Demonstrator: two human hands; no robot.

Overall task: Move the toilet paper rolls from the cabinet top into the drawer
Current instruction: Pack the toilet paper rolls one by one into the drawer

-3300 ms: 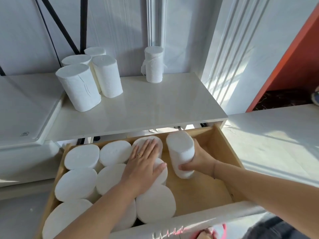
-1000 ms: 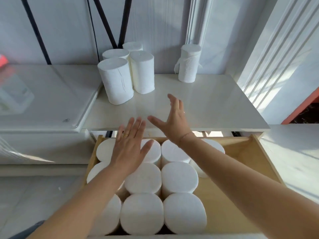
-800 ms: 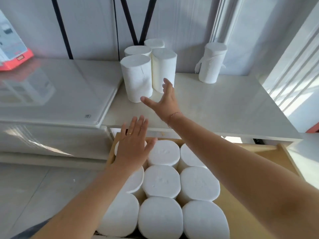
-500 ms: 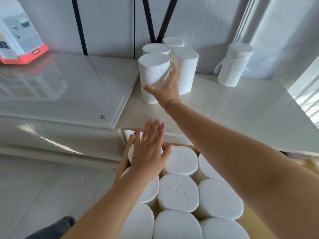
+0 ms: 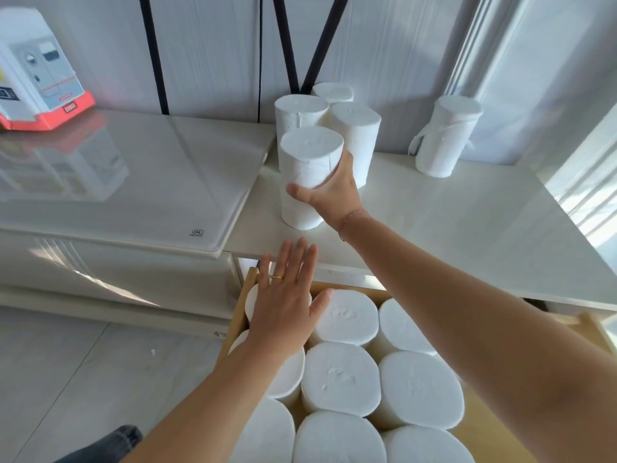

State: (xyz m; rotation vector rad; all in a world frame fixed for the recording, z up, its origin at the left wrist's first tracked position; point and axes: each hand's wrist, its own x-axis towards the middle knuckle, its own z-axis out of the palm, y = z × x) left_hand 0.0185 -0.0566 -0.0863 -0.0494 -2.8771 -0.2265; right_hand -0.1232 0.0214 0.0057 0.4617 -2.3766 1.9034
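My right hand [image 5: 329, 192] grips the nearest white toilet paper roll [image 5: 309, 155], which stands on the white cabinet top [image 5: 434, 222]. Three more rolls [image 5: 359, 135] stand close behind it, and a single roll [image 5: 444, 135] with a loose tail stands apart to the right by the wall. Below, the open wooden drawer [image 5: 242, 309] holds several upright rolls [image 5: 340, 375] packed in rows. My left hand [image 5: 285, 302] lies flat, fingers spread, on the rolls at the drawer's back left corner.
A glossy white appliance lid [image 5: 133, 182] adjoins the cabinet top on the left, with a red-and-white box [image 5: 36, 85] at its far end. Black straps [image 5: 287, 41] hang on the wall behind the rolls. Grey floor tiles [image 5: 83, 379] lie lower left.
My right hand reached forward from above the drawer to the cabinet top and closed on the nearest roll. My left hand stayed on the drawer's rolls. The view shifted left.
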